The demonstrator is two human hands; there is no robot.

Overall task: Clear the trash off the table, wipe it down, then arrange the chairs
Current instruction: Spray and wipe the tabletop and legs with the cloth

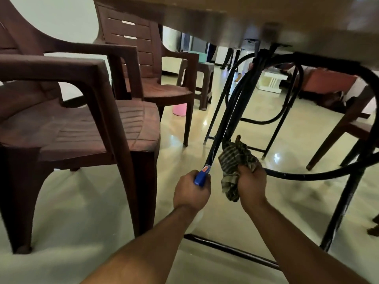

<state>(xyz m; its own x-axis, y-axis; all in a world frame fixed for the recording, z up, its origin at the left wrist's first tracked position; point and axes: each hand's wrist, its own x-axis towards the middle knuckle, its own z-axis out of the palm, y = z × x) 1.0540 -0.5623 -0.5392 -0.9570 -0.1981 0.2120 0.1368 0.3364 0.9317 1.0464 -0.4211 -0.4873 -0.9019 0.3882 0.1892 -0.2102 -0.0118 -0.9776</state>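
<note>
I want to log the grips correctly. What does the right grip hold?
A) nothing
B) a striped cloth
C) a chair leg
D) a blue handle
B: the right grip has its fingers curled round the bunched cloth, while the handle is in the left grip.

Only the underside of the counter (205,15) showed; its top lay out of view, cut by the upper edge. The left grip (191,190) covered most of a blue item (200,178), its label too small to read. The near chair (82,128) ran off the left edge.
</note>
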